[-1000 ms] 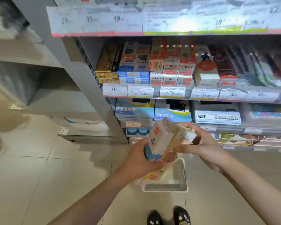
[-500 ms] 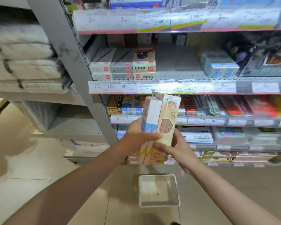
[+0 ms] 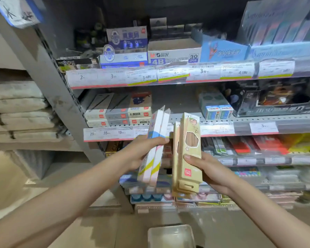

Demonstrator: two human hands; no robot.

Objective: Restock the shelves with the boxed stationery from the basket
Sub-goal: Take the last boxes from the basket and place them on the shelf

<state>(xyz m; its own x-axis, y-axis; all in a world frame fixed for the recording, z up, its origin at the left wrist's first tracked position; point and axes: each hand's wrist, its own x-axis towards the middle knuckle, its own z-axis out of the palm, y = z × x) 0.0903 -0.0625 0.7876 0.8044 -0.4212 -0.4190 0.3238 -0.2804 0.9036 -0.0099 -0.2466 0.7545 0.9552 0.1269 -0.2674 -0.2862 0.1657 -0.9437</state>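
A white basket (image 3: 171, 236) sits on the tiled floor at the bottom edge, below both arms. Above it, the left hand (image 3: 141, 153) grips two slim white boxes (image 3: 155, 149) with blue, yellow and pink stripes, its fingers curled over their front and the boxes tilted right. Just beside them, apart, the right hand (image 3: 208, 171) holds upright tan pencil boxes (image 3: 187, 154), thumb across the front. Behind stand the stocked shelves (image 3: 220, 128), with grey boxes (image 3: 118, 111) beside an open stretch.
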